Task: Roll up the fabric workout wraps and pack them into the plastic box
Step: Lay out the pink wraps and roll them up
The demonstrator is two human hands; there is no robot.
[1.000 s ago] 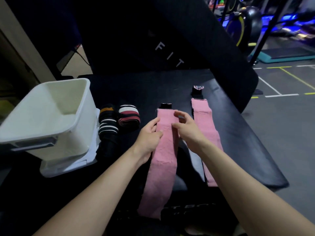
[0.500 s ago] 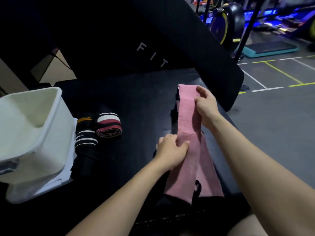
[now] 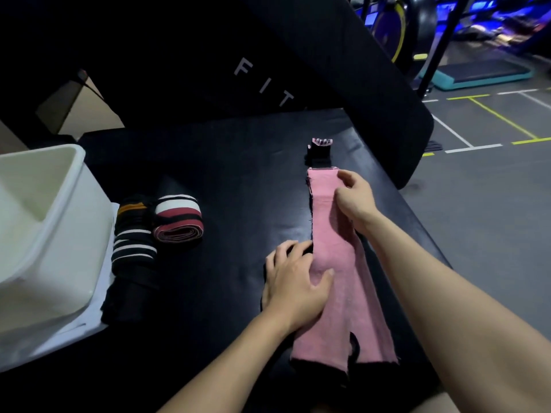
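- We see pink wraps (image 3: 331,263) stacked lengthwise on the black bench (image 3: 238,180) near its right edge; how many layers we cannot tell, though two ends show at the near edge.
- Our left hand (image 3: 293,281) lies flat, fingers spread, pressing the wraps' left side midway.
- Our right hand (image 3: 354,195) rests at the far end, fingers loosely curled; whether it pinches the fabric is unclear.
- A dark strap end (image 3: 319,149) sits just beyond the wraps, too dim to read.
- Two rolled striped wraps (image 3: 176,219) lie beside the white box (image 3: 56,234) at the left edge; the box is cut off by the frame.
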